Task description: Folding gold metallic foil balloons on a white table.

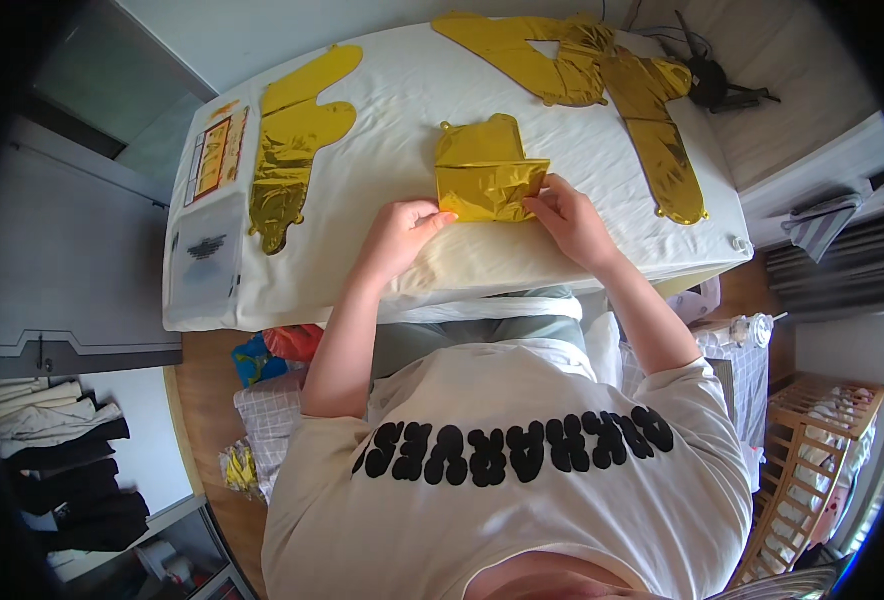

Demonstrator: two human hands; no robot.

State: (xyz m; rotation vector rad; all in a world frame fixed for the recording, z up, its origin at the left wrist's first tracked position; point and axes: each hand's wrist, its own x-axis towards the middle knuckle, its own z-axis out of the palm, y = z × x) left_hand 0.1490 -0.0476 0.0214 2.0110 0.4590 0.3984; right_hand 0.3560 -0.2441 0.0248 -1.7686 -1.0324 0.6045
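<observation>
A gold foil balloon (492, 185), flat and partly folded over itself, lies near the middle of the white-covered table (382, 170). My left hand (407, 235) pinches its lower left corner between thumb and fingers. At its right edge my right hand (567, 215) grips the foil the same way. Left of them lies another flat gold foil balloon (302, 135), unfolded. Toward the back right are a gold foil balloon with a triangular hole (522, 55) and a long one (655, 135), the two overlapping.
Flat printed packets (217, 155) and a clear plastic bag (205, 255) lie along the table's left side. A black device with antennas (717, 85) stands at the back right corner. A wooden crib (807, 460) is at the lower right, and a grey cabinet door (72, 240) at the left.
</observation>
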